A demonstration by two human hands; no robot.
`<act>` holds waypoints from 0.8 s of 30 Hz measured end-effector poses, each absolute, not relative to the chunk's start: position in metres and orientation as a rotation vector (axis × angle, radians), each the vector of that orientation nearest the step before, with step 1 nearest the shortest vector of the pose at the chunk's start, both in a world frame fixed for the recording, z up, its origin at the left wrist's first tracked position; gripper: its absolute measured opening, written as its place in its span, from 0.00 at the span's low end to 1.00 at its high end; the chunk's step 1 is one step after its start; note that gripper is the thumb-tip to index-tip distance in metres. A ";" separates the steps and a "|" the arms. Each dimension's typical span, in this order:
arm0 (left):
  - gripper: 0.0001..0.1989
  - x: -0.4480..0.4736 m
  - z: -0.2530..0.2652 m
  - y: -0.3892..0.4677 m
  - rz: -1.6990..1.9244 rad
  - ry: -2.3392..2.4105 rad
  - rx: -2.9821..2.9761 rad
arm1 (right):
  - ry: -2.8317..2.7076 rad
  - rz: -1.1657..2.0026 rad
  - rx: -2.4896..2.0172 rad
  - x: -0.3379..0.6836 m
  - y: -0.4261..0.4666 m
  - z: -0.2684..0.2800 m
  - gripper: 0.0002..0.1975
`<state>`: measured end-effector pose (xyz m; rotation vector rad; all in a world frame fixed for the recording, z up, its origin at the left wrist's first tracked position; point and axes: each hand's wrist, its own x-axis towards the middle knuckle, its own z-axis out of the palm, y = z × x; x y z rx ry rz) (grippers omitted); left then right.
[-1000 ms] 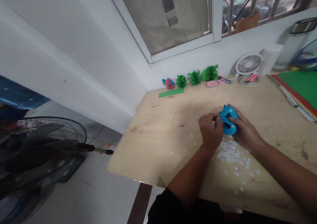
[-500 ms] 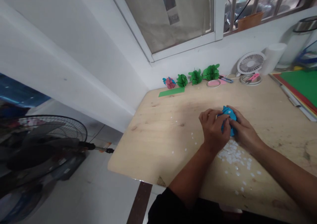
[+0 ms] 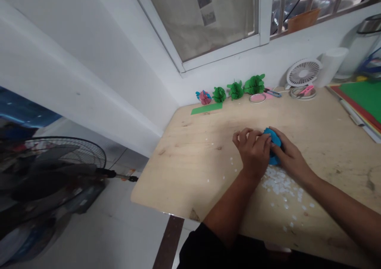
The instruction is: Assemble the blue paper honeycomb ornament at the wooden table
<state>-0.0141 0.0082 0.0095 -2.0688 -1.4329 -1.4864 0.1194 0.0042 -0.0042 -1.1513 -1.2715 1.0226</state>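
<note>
Both hands meet over a blue folded-paper piece [image 3: 274,137] above the right half of the table. My left hand [image 3: 252,150] pinches its left side with thumb and fingertips. My right hand [image 3: 288,152] wraps around its right side, the thumb lying across the front. Much of the blue paper is hidden behind the fingers. Just below the hands, many small white scraps [image 3: 279,181] lie scattered on the wood.
The wooden table [image 3: 178,162] has a green paper strip [image 3: 206,108] at its back left. Green paper figures [image 3: 236,90] and a pink-and-blue one [image 3: 204,97] line the wall. A small white fan [image 3: 303,73], tape rolls and coloured sheets [image 3: 363,98] sit right. A floor fan [image 3: 59,170] stands left.
The blue paper piece has turned in my hands; a small white patch on its face no longer shows. My left hand has shifted slightly left.
</note>
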 end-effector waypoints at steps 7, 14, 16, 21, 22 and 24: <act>0.08 -0.016 0.014 0.006 -1.435 -1.384 -2.066 | -1.332 0.952 -1.168 0.119 0.000 -0.005 0.27; 0.08 -0.016 0.013 0.007 -1.415 -1.395 -2.061 | -1.372 0.925 -1.171 0.119 -0.002 -0.004 0.26; 0.07 -0.016 0.012 0.009 -1.447 -1.384 -2.073 | -1.393 0.913 -1.176 0.120 -0.001 -0.005 0.26; 0.05 -0.017 0.008 0.014 -1.561 -1.432 -2.071 | -1.499 0.859 -1.197 0.123 0.002 -0.010 0.28; 0.05 -0.017 0.007 0.015 -1.596 -1.459 -2.058 | -1.516 0.854 -1.200 0.123 0.003 -0.011 0.28; 0.05 -0.017 0.006 0.017 -1.672 -1.513 -2.052 | -1.526 0.855 -1.203 0.124 0.004 -0.012 0.28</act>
